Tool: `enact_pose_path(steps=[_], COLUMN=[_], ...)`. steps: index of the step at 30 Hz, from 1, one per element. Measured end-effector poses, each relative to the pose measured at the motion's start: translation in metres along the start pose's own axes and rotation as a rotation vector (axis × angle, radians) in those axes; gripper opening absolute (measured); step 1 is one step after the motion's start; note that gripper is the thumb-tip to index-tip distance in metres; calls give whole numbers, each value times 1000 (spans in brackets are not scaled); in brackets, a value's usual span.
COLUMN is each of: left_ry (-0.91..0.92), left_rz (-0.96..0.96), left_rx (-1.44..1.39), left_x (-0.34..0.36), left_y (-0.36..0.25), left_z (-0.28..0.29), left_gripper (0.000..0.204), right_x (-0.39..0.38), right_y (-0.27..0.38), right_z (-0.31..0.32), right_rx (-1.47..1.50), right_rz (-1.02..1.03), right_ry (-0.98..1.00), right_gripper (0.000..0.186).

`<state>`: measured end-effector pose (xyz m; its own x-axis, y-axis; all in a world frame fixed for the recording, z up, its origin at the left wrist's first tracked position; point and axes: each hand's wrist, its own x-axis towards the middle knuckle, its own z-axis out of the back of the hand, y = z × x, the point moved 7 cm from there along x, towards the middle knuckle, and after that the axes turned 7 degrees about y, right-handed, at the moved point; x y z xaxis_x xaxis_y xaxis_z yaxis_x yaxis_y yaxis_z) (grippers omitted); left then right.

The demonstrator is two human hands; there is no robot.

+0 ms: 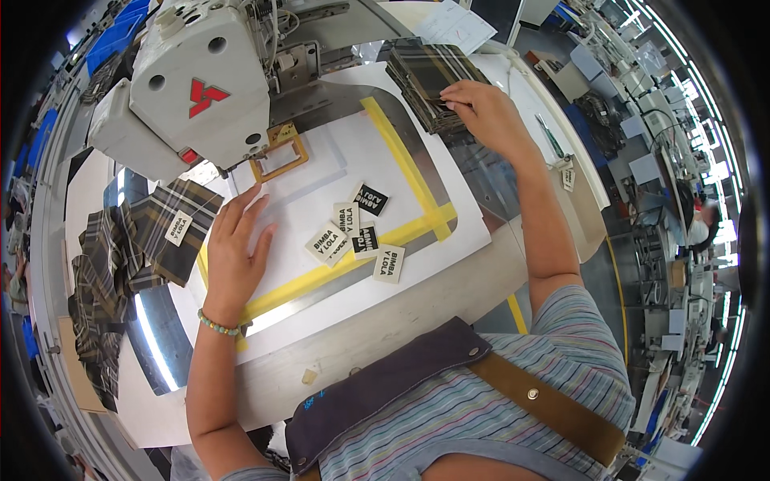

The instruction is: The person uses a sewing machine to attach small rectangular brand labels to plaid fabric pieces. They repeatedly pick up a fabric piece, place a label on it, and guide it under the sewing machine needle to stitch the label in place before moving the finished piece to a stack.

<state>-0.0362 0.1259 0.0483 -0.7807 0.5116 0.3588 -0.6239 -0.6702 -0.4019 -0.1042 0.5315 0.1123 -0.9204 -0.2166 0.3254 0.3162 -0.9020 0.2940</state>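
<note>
My left hand (238,248) rests with fingers apart on white paper bordered by yellow tape (389,140), just below a brass-coloured frame (286,169) at the sewing machine (168,80). My right hand (481,116) has its thumb and fingers pinched on the upper layer of a stack of dark plaid fabric pieces (421,76) at the back right. Several small black or cream labels (388,264) lie loosely grouped on the paper between my hands. To the left of my left hand is a heap of plaid pieces (104,264), one with a cream label (178,228) on it.
Scissors or snips (549,136) lie at the table's right side, beside papers (457,24) farther back. The table's front edge (401,313) runs before me. A seated person (706,220) is in the workshop at the far right, among machines; blue bins (112,40) stand far left.
</note>
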Motion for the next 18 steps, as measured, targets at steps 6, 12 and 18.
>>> enact_pose_path(steps=[6, 12, 18], left_ry=[-3, 46, -50], left_rz=[-24, -161, -271], left_rx=[-59, -103, 86], left_x=[0, 12, 43], left_y=[-8, -52, -74], left_z=[2, 6, -9], left_gripper=[36, 34, 38], right_x=[12, 23, 5], right_y=[0, 53, 128], right_z=[12, 22, -51], right_rx=[-24, 51, 38], right_rz=[-111, 147, 427], right_ry=[21, -263, -79], right_gripper=[15, 13, 9])
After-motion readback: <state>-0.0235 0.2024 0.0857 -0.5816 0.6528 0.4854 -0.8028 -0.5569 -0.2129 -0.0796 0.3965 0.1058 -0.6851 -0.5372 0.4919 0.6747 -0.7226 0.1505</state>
